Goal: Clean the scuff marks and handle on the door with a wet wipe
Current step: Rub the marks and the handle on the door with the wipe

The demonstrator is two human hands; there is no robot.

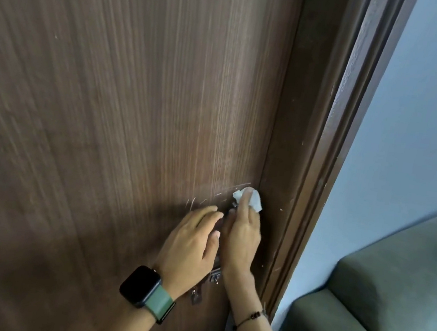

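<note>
Nearest, our left hand [190, 242] lay flat-fingered on the brown wood-grain door [110, 95] while our right hand [242, 232] pressed the limp white wet wipe [254, 200], fingers outstretched, beside pale scuff marks [193, 203]; likely soft, best pinned flat.

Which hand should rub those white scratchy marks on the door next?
The right hand: it already presses the wet wipe on the door beside the scuff marks. The left hand holds no wipe.
</note>
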